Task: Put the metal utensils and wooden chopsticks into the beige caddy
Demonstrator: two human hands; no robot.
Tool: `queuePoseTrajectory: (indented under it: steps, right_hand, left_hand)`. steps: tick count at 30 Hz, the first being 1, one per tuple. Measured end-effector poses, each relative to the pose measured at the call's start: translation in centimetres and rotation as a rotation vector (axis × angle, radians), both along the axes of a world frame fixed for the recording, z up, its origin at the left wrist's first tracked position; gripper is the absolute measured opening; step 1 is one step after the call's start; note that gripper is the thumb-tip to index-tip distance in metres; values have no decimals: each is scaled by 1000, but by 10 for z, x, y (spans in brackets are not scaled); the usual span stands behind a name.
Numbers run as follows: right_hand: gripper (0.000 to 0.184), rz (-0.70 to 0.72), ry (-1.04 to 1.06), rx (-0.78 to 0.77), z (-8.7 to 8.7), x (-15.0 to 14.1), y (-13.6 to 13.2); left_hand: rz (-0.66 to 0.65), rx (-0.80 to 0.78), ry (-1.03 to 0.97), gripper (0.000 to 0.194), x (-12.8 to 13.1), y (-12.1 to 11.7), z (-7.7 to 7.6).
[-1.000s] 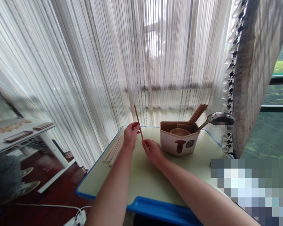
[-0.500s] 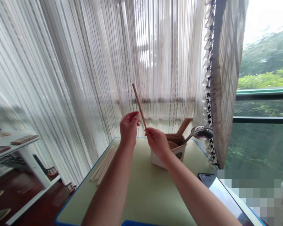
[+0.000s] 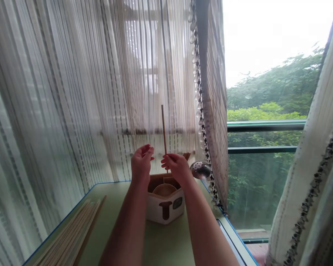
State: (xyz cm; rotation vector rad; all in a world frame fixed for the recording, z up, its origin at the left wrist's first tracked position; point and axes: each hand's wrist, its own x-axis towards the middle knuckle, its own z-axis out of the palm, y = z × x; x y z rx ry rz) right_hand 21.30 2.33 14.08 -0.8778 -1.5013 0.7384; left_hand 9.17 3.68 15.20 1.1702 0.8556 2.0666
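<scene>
The brown chopstick (image 3: 164, 129) stands almost upright, pinched near its lower end between the right hand's (image 3: 178, 165) thumb and fingers, at the far side of the holder (image 3: 154, 210). The left hand (image 3: 140, 164) is just left, apart, fingers curled; whether the tips touch, I cannot tell. Pale sticks (image 3: 69, 234) lie near left.

Brown chopstick (image 3: 164, 129), brown-and-white holder (image 3: 155, 209), blue-edged pale-green tabletop (image 3: 166, 244), whitish striped curtain (image 3: 86, 92).
</scene>
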Motion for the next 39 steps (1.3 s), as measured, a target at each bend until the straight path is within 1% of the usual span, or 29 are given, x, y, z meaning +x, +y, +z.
queuePoseTrajectory:
  steps: [2,5,8,10,12,15,17,20,24,27,29,31,33,35,37,39]
  right_hand:
    - [21,24,-111,-1,0,6,-1]
    - [20,-35,-295,47,-3,16,0]
    - [19,-20,-441,28,-7,21,2]
    - [18,-16,-517,13,-8,19,2]
    - [17,-67,-580,31,-7,15,1]
    - [17,-186,-659,89,-5,7,1]
    - [20,-254,-698,107,-4,3,2]
    - [23,-337,-796,86,-3,2,3]
    - [23,-373,-953,-4,-5,2,4]
    - [23,-403,-1016,-85,0,4,-3]
    - [26,-430,-1013,-114,10,8,-14]
    - [28,-438,-931,-69,22,13,-29]
    - [27,-465,-754,53,33,19,-45]
    - [26,-504,-567,192,41,25,-57]
    - [26,-544,-410,309,43,29,-60]
    - [27,-575,-310,373,42,32,-56]
  left_hand:
    - [11,-3,53,42,-7,4,-3]
    - [32,3,72,42,-14,9,-4]
    - [55,64,59,38,-16,9,-3]
    - [28,106,68,36,-15,7,-1]
    - [-12,137,68,35,-13,4,0]
    - [-15,184,73,36,-10,1,1]
    - [5,214,121,36,-9,1,1]
    - [35,228,235,36,-6,5,-1]
    - [85,192,428,31,2,13,-10]
    - [57,165,521,30,7,19,-18]
    - [11,138,546,30,8,23,-23]
    - [-52,85,555,30,7,27,-27]
    - [-140,23,564,30,5,30,-32]
    - [-229,-27,563,30,3,34,-36]
    - [-287,-62,566,30,2,35,-40]
    - [-314,-97,596,29,2,35,-43]
